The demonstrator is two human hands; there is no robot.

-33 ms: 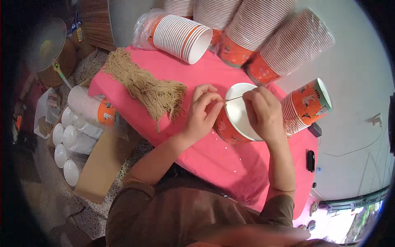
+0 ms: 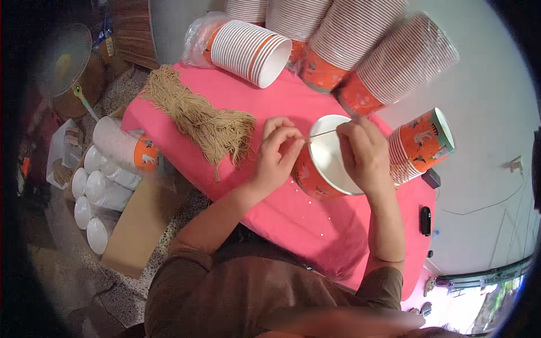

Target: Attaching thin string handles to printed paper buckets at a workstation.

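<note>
1. An orange paper cup (image 2: 324,169) with a white inside lies on its side on the pink table (image 2: 293,219), mouth facing the person.
2. A thin string (image 2: 322,133) spans the cup's far rim; the left hand (image 2: 279,152) has its grip pinched on one end, the right hand (image 2: 363,152) pinched on the other.
3. A tan string bundle (image 2: 200,118) lies left.
4. Cup stacks (image 2: 248,50) crowd the far edge; one stack (image 2: 420,143) sits right.
5. Bare table shows near the person.
</note>
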